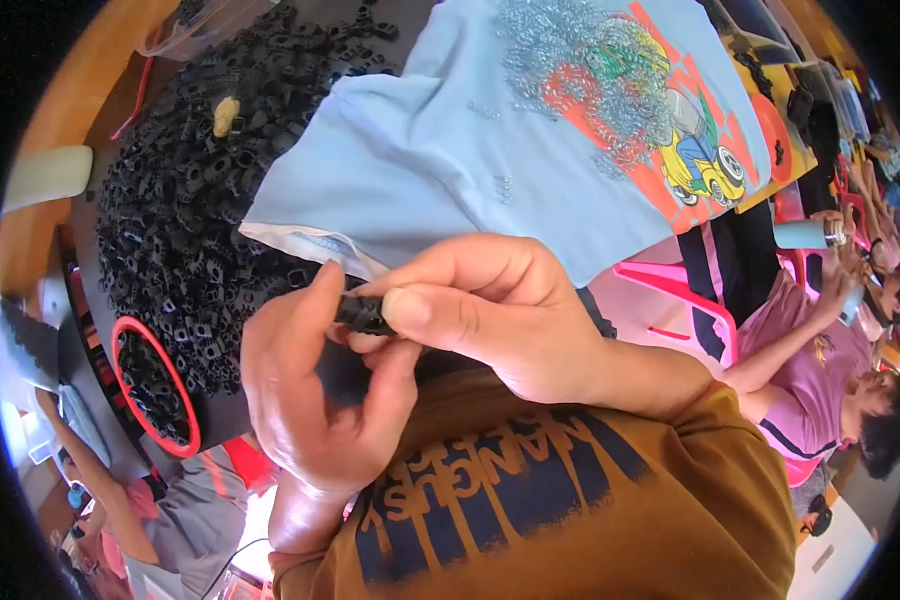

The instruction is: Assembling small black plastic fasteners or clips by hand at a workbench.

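Note:
Close in front of my chest, my left hand [315,390] grips a small black plastic part [363,314] between thumb and fingers. The thumb and forefinger of my right hand [510,320] are pinched together against the right end of that part. Whatever sits inside this pinch is too small and too covered to make out. Just beyond both hands lies a light blue printed cloth [400,165], its near corner folded up. Many small metal coil springs [610,85] are heaped on its far side, and a few lie loose nearer.
A broad pile of similar black plastic parts [185,220] covers the table at left, with a beige lump [227,115] on it. A red-rimmed round container [118,365] holds more. Someone in a pink shirt [795,350] sits at right beside a pink chair [670,290].

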`<state>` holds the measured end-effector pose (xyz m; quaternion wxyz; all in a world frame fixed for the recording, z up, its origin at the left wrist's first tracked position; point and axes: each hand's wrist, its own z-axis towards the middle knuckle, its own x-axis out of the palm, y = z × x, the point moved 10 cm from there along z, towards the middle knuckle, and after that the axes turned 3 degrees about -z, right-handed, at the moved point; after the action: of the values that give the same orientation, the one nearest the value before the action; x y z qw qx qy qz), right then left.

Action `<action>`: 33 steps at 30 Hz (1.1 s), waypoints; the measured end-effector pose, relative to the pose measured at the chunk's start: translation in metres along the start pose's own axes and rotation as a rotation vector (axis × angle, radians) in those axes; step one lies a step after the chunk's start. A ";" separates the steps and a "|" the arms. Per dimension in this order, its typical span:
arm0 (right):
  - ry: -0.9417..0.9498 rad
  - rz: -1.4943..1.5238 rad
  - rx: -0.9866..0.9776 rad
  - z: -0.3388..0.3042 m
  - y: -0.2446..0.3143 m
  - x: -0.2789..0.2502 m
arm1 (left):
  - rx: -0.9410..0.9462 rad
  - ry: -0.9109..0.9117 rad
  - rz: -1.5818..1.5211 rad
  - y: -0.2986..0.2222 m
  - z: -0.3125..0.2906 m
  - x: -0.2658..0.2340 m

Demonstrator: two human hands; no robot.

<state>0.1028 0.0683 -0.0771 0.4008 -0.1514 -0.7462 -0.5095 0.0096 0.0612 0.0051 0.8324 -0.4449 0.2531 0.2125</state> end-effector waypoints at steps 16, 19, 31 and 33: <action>-0.054 -0.163 -0.060 -0.012 0.020 0.003 | 0.172 0.134 0.034 -0.026 0.049 -0.010; 0.084 -0.448 -0.226 -0.010 0.039 0.013 | 0.081 0.124 0.002 -0.014 0.081 -0.027; 0.160 -0.754 -0.408 -0.004 0.041 0.019 | -0.211 0.035 -0.038 0.106 0.192 -0.051; 0.220 -0.767 -0.370 -0.001 0.033 0.017 | -0.187 0.093 0.084 0.108 0.153 -0.053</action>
<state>0.1128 0.0788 -0.0431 0.2258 0.1224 -0.5974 -0.7597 -0.0587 0.2396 0.0421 0.7652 -0.5188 0.2888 0.2489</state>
